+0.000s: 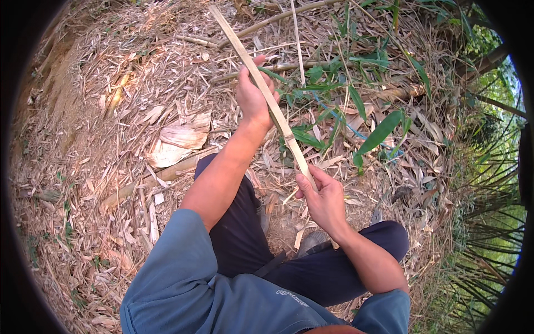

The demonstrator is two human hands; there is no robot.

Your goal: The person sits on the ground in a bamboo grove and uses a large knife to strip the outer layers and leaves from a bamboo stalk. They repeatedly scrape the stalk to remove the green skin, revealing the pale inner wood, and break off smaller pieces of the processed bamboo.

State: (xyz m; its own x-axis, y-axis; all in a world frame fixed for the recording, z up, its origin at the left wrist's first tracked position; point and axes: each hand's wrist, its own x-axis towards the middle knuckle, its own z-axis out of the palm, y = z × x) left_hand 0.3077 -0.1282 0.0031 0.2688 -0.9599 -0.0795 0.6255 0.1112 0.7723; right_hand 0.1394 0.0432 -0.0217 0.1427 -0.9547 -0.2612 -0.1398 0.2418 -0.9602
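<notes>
A long, pale split bamboo strip (280, 118) slants across the middle, its far end up and to the left. A darker node crosses it between my hands. My left hand (255, 99) is closed around its farther half, palm up, with the fingers curling beside it. Nearer to me, my right hand (324, 201) pinches the strip, thumb on top. A short pale end (334, 244) shows below my right wrist; whether it belongs to the same strip is hidden.
Dry leaves and bamboo litter cover the ground (139, 72). A broad dry sheath (181, 139) lies left of my arm, beside a fallen pole (147, 181). Green leafy shoots (381, 132) and a blue strand (353, 131) are at right. My bent legs (328, 273) are below.
</notes>
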